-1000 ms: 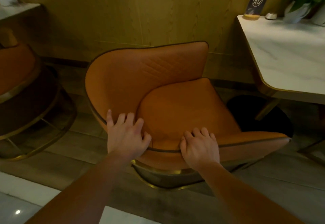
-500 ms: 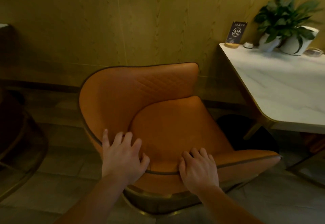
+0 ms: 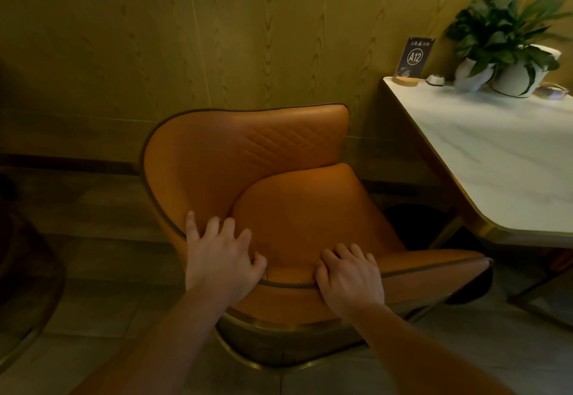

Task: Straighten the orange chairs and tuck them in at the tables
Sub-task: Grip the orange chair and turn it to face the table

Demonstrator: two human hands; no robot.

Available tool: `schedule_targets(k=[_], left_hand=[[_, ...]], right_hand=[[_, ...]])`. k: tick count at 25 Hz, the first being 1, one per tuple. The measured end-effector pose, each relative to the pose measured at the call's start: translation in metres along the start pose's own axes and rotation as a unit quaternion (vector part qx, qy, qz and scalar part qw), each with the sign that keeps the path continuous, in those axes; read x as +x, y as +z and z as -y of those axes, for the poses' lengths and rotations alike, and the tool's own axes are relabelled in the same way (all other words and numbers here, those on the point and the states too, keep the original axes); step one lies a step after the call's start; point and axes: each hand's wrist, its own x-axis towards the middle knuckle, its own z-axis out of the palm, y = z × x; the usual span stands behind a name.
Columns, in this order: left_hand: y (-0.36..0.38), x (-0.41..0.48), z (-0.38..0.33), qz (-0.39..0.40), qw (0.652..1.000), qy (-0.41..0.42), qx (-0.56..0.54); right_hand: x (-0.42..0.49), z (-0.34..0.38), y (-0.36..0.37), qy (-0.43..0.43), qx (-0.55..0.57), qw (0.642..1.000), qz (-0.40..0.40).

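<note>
Beside one table (image 3: pixel 496 159), two hands (image 3: pixel 221 258) on one orange chair (image 3: pixel 248 159)

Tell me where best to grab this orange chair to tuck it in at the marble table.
Probably the curved top rim of the orange chair, from behind its back, where the left hand and right hand already rest. The rim gives a wide two-handed grip, and the seat opens toward the table.

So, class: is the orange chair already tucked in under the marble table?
No: the orange chair stands beside the marble table, its seat clear of the tabletop.
</note>
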Motion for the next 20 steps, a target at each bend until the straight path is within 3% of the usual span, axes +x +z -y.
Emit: schedule_targets(k=[20], left_hand=[[0.025,0.124,0.012,0.020,0.999,-0.007,0.028]], right_hand=[[0.118,-0.022,0.039,-0.010,0.015,0.999,-0.027]])
